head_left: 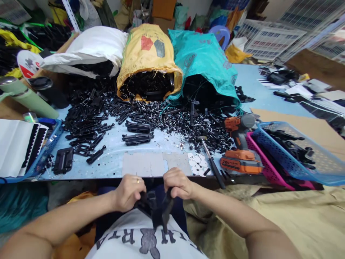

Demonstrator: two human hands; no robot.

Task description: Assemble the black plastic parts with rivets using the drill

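Just off the table's front edge, close to my body, both hands grip a black hinged plastic part (pixel 161 213), somewhat blurred, with its lower end hanging before the shirt. My left hand (pixel 129 192) is closed on its left side, thumb bent over it. On the other side my right hand (pixel 179 184) has its fingers curled round the upper end. Grey cardboard pieces (pixel 142 164) lie flat on the table just beyond my hands. Several white discs (pixel 197 163) are beside them, next to a hammer (pixel 211 158) with a dark handle.
Black parts (pixel 83 115) and screws (pixel 175 122) are heaped before a white sack (pixel 94 43), a yellow sack (pixel 151 46) and a teal sack (pixel 202 57). An orange cordless drill (pixel 241 160) stands right, near a blue basket (pixel 323 162). Left are another basket (pixel 51 144) and a green bottle (pixel 32 99).
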